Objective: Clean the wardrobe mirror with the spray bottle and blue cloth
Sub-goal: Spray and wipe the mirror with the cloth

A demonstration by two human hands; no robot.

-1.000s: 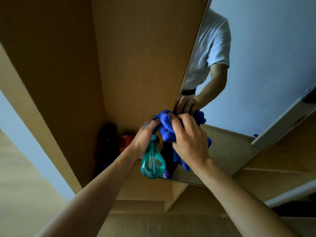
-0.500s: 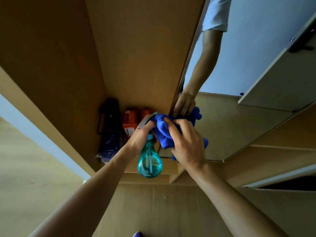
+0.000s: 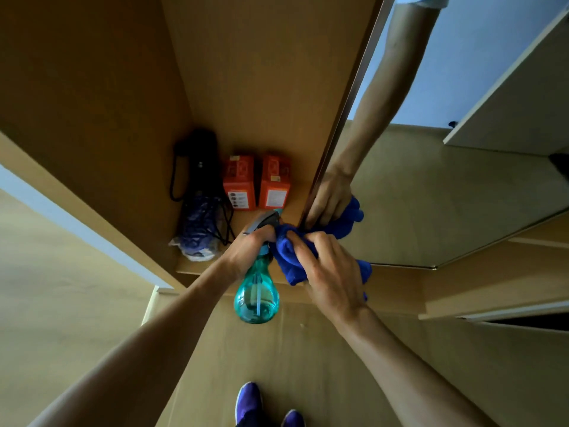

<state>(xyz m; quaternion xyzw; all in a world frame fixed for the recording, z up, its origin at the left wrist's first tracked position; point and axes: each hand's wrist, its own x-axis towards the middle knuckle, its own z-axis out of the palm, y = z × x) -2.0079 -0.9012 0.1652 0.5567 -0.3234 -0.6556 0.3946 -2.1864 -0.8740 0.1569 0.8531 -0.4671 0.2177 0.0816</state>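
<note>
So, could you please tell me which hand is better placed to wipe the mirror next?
The right hand, I think: it grips the blue cloth right at the edge of the mirror. The left hand is occupied holding the spray bottle by its neck.

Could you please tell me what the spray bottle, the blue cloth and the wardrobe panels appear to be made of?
The spray bottle: translucent teal plastic, glossy; its dip tube shows through the wall.
The blue cloth: soft, matte plush fabric, probably microfibre, bunching in thick folds.
The wardrobe panels: light wood-look board with faint grain and a matte face; veneer or laminate, I cannot tell.
</note>
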